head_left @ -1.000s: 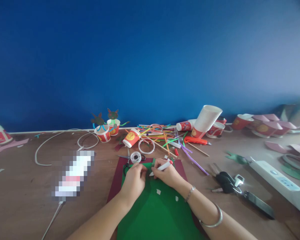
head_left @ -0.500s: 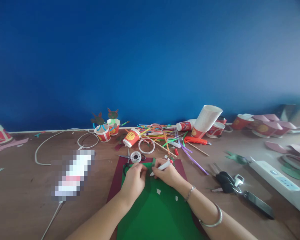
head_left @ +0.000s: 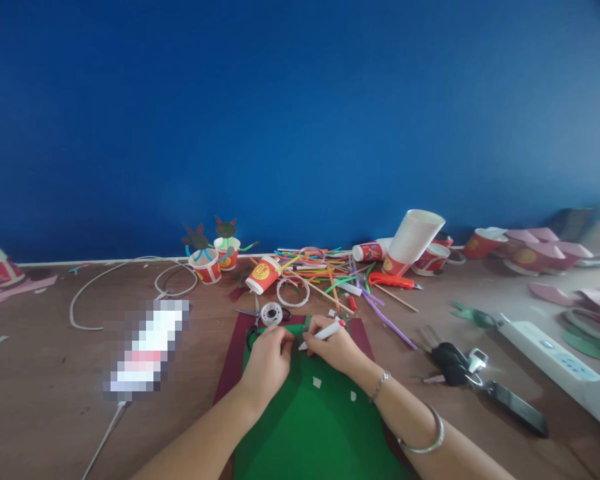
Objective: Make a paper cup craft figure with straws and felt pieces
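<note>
In the head view, my right hand is closed round a white marker with a red end, its tip pointing left towards my other hand. My left hand rests on the upper part of the green paper, thumb and fingers pinched together. What they hold, if anything, is too small to make out. Beneath the green sheet lies dark red paper. Two small white scraps sit on the green. Just beyond my left hand are scissors and a tape roll.
Behind the paper lie pipe cleaners and sticks, a tipped cup and an orange utility knife. A cup stack leans at the back. Keys and a power strip lie right, a blurred-out phone left.
Hardly anything differs. The marker tip has shifted very slightly to the left; both hands stay at the same place on the green paper.
</note>
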`<state>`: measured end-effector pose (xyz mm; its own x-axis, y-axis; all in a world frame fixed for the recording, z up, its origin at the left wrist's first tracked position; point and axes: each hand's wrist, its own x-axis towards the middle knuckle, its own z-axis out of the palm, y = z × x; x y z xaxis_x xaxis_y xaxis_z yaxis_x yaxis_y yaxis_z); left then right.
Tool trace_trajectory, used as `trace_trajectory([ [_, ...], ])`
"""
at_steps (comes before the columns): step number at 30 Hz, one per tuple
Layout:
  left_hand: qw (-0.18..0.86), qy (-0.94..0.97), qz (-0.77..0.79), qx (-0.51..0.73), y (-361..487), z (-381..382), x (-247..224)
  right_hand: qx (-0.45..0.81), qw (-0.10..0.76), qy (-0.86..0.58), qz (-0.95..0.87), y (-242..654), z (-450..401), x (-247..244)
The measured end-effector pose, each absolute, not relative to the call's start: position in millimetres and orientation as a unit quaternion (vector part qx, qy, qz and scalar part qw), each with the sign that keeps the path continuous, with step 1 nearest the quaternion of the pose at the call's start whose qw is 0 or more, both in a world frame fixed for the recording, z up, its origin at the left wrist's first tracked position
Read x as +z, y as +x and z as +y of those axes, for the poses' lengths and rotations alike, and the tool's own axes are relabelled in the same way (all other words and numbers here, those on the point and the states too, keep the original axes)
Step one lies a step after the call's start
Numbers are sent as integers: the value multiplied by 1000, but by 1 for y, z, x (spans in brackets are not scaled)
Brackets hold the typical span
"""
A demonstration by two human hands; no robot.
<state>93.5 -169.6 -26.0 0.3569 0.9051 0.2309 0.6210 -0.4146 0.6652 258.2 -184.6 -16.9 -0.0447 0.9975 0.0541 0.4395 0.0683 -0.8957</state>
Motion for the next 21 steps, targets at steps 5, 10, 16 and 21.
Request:
trace_trajectory([
  [5,242,787,481,301,94,-170,-26,376,383,-573,-619,258,-185,-16],
  [10,240,788,478,306,94,-169,-26,364,385,-574,-624,258,-184,-18],
  [16,243,786,482,302,93,-170,-26,365,393,-575,-618,258,-184,-19],
  [21,237,791,477,302,93,-170,-23,379,390,-578,-609,258,-185,-17],
])
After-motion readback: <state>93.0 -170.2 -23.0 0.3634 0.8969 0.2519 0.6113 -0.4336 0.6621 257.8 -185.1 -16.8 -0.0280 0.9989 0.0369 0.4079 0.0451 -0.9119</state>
